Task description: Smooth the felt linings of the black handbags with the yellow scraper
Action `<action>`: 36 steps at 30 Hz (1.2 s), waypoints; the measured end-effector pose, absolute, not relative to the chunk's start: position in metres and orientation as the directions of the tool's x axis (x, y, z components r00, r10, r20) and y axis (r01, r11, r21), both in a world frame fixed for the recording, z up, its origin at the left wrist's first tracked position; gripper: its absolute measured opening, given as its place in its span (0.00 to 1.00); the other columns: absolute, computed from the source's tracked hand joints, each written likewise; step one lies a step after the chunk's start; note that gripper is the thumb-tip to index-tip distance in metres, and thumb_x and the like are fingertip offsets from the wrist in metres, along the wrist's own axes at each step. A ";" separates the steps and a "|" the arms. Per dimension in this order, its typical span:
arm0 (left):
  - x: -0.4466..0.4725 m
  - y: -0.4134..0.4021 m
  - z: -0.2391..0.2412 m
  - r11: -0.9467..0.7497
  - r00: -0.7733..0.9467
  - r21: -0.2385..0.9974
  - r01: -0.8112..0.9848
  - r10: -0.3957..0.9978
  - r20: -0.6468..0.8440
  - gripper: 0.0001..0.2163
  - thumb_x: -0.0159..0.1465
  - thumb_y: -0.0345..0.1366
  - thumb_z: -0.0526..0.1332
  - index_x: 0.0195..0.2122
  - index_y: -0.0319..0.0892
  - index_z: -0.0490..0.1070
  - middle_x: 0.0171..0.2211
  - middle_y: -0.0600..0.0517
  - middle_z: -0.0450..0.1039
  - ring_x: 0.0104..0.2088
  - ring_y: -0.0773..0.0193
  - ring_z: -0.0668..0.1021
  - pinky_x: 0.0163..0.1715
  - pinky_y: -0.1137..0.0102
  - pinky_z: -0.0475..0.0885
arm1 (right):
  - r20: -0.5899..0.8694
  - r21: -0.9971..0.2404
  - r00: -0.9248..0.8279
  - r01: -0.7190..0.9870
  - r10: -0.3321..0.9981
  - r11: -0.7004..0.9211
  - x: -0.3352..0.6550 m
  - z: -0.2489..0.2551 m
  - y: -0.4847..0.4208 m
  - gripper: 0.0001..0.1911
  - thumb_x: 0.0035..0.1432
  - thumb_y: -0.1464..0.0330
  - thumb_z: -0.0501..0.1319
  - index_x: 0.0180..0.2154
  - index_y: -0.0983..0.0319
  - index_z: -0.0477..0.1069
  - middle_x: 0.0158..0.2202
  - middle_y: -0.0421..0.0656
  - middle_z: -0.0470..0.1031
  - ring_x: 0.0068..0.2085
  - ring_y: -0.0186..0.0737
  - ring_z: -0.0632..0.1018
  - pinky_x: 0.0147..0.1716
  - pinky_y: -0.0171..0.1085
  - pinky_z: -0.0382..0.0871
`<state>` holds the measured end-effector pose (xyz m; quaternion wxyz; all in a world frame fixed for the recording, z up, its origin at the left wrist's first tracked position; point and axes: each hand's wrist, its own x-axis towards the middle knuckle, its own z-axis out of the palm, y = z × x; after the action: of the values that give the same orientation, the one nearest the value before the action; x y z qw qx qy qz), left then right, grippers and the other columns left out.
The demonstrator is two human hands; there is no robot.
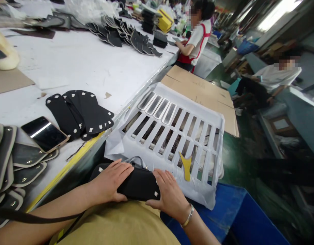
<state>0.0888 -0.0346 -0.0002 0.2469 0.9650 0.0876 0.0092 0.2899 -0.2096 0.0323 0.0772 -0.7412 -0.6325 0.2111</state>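
A long black padded piece [138, 183] with small white tabs near its ends lies across my lap, close to my body. My left hand [112, 182] grips it left of the middle, thumb below and fingers over the top. Around its right end my right hand [169, 192] is closed the same way, a metal bangle on the wrist. The underside is hidden. Just beyond it stands a slotted rack wrapped in white sheeting [146, 158], with a few silver-rimmed strips [157, 106] in its far slots and a yellow Y-shaped piece [186, 166] on its near side.
On the white table [77, 73] to the left lie similar black pieces [89, 112], a phone [44, 133] and grey-edged pieces [26, 160]. A blue bin [223, 207] sits right, cardboard [198, 93] behind the rack. One person [198, 44] stands at the table; another [271, 78] sits right.
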 end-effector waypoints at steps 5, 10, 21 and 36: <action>0.092 -0.041 -0.003 -0.856 0.973 0.486 0.175 0.224 0.045 0.33 0.45 0.42 0.65 0.53 0.39 0.61 0.51 0.42 0.66 0.52 0.49 0.68 0.58 0.54 0.53 | -0.156 -0.439 0.095 0.885 0.983 -0.155 0.286 0.021 -0.206 0.43 0.34 0.59 0.70 0.53 0.67 0.61 0.52 0.53 0.67 0.52 0.52 0.67 0.59 0.50 0.52; 0.093 -0.043 -0.001 -0.871 0.973 0.455 0.185 0.228 0.040 0.31 0.46 0.42 0.64 0.51 0.37 0.62 0.49 0.42 0.67 0.51 0.50 0.69 0.58 0.55 0.53 | -0.122 -0.462 0.078 0.878 0.990 -0.126 0.288 0.020 -0.205 0.41 0.34 0.58 0.69 0.50 0.67 0.62 0.48 0.52 0.68 0.50 0.52 0.68 0.58 0.50 0.53; 0.125 -0.065 0.010 -0.897 0.989 0.416 0.148 0.142 -0.045 0.31 0.45 0.41 0.63 0.51 0.35 0.62 0.50 0.40 0.66 0.50 0.49 0.68 0.54 0.58 0.58 | -0.064 -0.483 0.073 0.870 0.995 -0.095 0.286 0.017 -0.208 0.35 0.38 0.58 0.67 0.47 0.66 0.64 0.46 0.53 0.69 0.47 0.52 0.69 0.54 0.52 0.57; 0.125 -0.067 0.007 -0.876 0.987 0.460 0.144 0.158 -0.008 0.30 0.43 0.37 0.63 0.49 0.38 0.62 0.48 0.43 0.67 0.49 0.50 0.69 0.54 0.58 0.59 | -0.329 -0.881 0.315 0.237 0.890 -0.410 0.304 -0.004 -0.237 0.18 0.56 0.64 0.57 0.49 0.60 0.68 0.47 0.45 0.73 0.48 0.43 0.73 0.51 0.44 0.65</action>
<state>0.1247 -0.0674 0.0074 0.2362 0.9685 0.0779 0.0149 0.3041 -0.2375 -0.0037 0.3757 -0.7185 -0.3924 0.4344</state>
